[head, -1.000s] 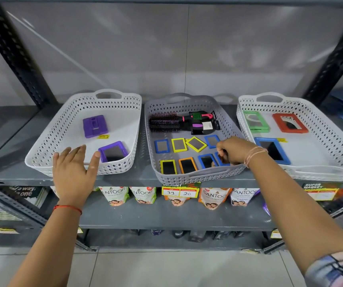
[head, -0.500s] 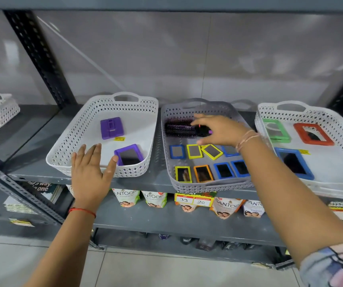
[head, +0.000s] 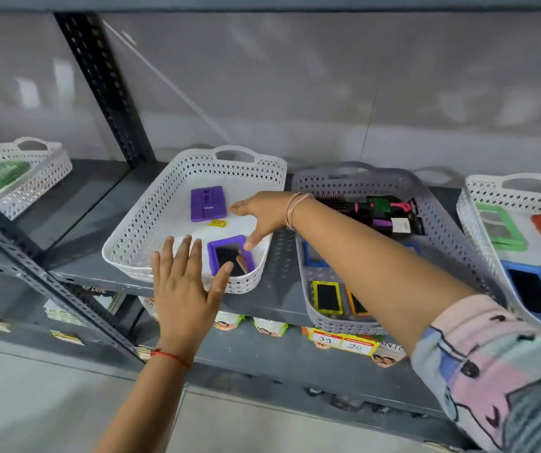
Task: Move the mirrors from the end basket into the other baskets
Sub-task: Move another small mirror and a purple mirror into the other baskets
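A white basket (head: 151, 220) on the grey shelf holds two purple mirrors: one face down (head: 208, 203) at the back, one face up (head: 230, 255) at the front right. My right hand (head: 256, 214) reaches over this basket with fingers spread, thumb touching the front mirror's upper edge, holding nothing. My left hand (head: 186, 286) rests flat and open against the basket's front rim. A grey basket (head: 439, 230) to the right holds several small coloured-frame mirrors, among them a yellow one (head: 326, 297), partly hidden by my right arm.
A hairbrush (head: 370, 207) lies at the back of the grey basket. A white basket (head: 478, 204) at far right holds green, red and blue mirrors. Another white basket (head: 24, 178) stands far left beyond a black upright post (head: 105, 89). Packets hang below the shelf edge.
My right hand has moved left from the grey basket to over the left white basket. My left hand stays at that basket's front rim. The view has shifted left.
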Demonstrator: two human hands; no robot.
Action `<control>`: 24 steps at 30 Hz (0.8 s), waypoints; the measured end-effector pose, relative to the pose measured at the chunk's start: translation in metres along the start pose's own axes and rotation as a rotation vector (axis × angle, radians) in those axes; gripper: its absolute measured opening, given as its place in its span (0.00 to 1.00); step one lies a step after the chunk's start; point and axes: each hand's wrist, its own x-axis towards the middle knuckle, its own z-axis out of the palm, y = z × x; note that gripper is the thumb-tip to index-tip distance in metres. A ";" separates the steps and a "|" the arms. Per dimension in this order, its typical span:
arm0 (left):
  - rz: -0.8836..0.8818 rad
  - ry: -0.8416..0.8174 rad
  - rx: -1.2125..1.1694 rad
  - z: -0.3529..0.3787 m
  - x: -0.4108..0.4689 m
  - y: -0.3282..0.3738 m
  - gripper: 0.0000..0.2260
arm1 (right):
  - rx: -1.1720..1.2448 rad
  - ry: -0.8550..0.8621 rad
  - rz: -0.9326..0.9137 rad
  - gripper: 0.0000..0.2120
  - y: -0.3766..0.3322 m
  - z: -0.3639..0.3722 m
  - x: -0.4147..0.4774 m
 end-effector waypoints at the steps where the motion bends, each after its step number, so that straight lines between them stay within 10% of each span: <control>1: -0.002 0.012 -0.010 0.000 0.000 -0.001 0.36 | -0.008 -0.025 -0.004 0.44 -0.003 0.003 0.004; 9: -0.071 0.067 -0.090 -0.003 0.004 -0.028 0.37 | -0.044 -0.209 0.036 0.53 -0.014 0.018 0.023; 16: -0.102 0.063 -0.156 -0.001 0.004 -0.028 0.32 | -0.206 -0.099 -0.045 0.30 -0.028 0.028 0.026; 24: -0.099 0.065 -0.146 -0.001 0.004 -0.027 0.37 | -0.224 -0.142 -0.013 0.31 -0.028 0.030 0.028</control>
